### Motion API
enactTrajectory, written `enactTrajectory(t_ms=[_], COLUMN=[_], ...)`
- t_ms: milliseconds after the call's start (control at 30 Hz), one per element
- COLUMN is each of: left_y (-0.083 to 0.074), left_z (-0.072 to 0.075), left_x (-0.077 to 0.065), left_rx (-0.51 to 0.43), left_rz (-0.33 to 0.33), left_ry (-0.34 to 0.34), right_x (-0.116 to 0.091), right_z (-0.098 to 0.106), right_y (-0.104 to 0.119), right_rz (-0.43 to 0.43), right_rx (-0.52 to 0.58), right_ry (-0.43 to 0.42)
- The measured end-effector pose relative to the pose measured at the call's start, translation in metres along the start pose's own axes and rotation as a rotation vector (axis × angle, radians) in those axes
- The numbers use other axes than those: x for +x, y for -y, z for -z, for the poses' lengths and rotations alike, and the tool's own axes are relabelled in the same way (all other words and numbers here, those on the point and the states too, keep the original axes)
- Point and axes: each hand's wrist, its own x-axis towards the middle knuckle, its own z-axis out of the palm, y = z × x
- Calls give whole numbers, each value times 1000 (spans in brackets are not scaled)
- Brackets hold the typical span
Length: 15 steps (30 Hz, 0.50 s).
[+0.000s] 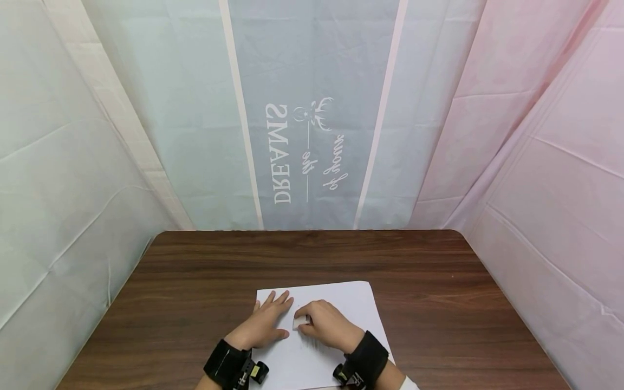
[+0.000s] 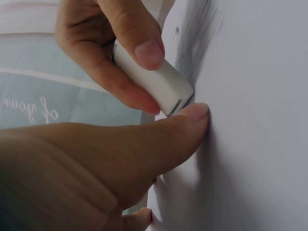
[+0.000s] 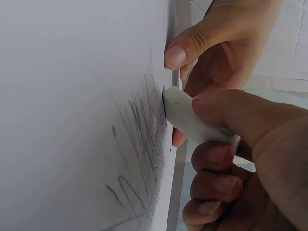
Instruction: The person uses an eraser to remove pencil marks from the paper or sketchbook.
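Observation:
A white sheet of paper (image 1: 348,303) lies on the table, with dark pencil scribbles (image 3: 139,130) on it. My right hand (image 1: 327,324) pinches a white eraser (image 3: 192,120) between thumb and fingers, its end right at the paper by the scribbles. The eraser's end is smudged grey in the left wrist view, and small dark crumbs dot the sheet close by. Flat on the paper's left part rests my left hand (image 1: 265,324), fingers spread and straight, its thumb (image 2: 192,115) beside the eraser.
The brown wooden table (image 1: 205,271) extends around the paper on both sides and behind it. Pale fabric (image 1: 312,65) with printed lettering hangs at the table's far edge, and light cloth walls stand left and right. Both wrists wear black straps (image 1: 368,357) with small cameras.

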Motion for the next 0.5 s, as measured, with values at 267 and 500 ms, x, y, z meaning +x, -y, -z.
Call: enactTrajectory(t_ms=[267, 500], left_y=[0, 0], left_z=[0, -2], left_x=[0, 1], left_rx=[-13, 7], left_rz=[-8, -5], left_ry=[1, 3], right_x=[-1, -1], right_z=[-1, -1], right_y=[0, -1], right_rz=[-36, -31], right_rx=[-11, -24], right_ry=[8, -6])
